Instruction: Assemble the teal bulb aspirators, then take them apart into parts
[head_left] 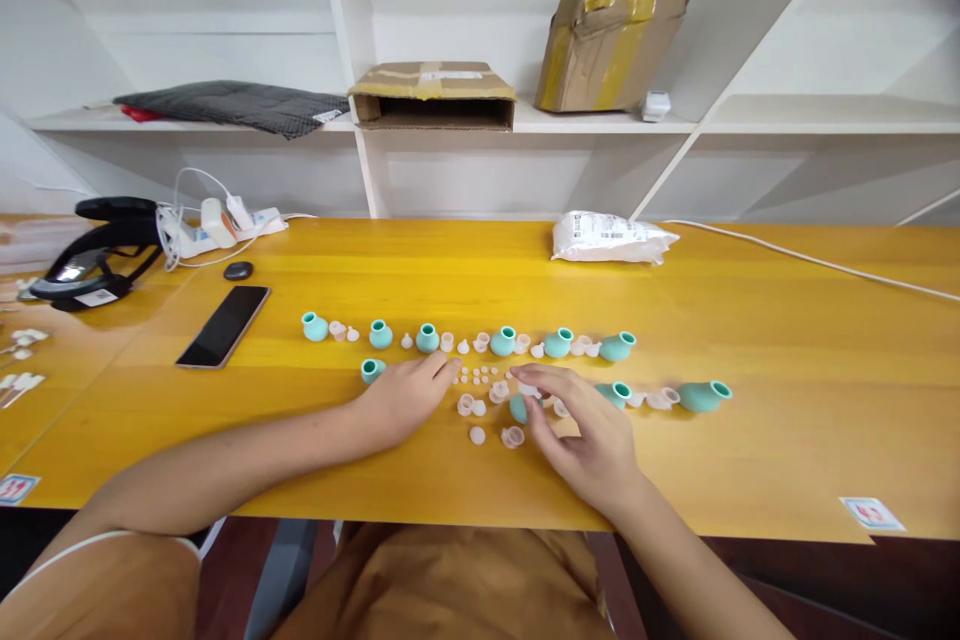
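My left hand (405, 400) rests on the table, fingers bent together, with the fingertips at a cluster of small white discs (475, 380). Whatever those fingers pinch, if anything, is hidden. My right hand (589, 435) has thumb and index finger around a small translucent white piece (529, 390), above a turquoise bulb (519, 408) partly covered by the hand. Translucent cups (512, 437) and a flat white round piece (477, 435) lie between the hands. Behind them runs a row of turquoise bulbs (502, 341) with small clear parts between; more bulbs (703, 396) stand to the right.
A phone (223, 327) and a black mouse-like object (238, 271) lie at the left, near a black headset (105, 255) and a power strip (262, 222). A white plastic parcel (611, 238) lies at the back. Cardboard boxes (433, 85) sit on the shelf.
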The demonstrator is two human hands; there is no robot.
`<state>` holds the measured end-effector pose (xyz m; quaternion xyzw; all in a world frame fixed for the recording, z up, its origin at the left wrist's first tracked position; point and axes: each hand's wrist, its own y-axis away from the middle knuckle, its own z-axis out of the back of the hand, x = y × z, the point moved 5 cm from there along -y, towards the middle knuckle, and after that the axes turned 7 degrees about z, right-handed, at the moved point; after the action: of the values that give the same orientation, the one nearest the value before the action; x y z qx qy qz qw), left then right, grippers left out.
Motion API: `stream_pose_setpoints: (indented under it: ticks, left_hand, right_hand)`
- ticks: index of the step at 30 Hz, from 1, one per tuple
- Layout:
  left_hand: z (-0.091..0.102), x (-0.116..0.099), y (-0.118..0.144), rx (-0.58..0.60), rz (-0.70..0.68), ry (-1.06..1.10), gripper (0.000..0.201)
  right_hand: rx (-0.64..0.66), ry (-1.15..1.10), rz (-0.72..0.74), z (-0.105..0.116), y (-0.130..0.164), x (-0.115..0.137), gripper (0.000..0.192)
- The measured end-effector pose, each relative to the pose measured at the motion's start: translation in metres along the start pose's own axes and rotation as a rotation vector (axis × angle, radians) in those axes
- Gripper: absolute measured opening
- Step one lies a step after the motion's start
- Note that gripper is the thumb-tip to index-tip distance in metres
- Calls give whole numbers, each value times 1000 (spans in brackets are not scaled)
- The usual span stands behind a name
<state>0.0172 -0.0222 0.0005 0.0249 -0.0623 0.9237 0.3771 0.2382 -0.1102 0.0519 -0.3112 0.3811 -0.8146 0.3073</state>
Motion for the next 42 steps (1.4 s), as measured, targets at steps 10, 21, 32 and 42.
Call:
stream_pose_setpoints:
  ticks: [10,21,32,42]
  left_hand:
    - [-15,5,-10,10,-17,86,24]
    - [-27,6,-6,-170,-50,76,26]
    - [23,9,6,-159,-3,662,7]
    - [19,-3,35,261,204,1675,17]
  right_hand:
    - [13,-3,4,0,1,0,38]
    - [28,-32,0,-2,2,-1,42]
    - [4,-33,-54,1,3,-2,39]
    - [57,-348,-248,-18,0,21,25]
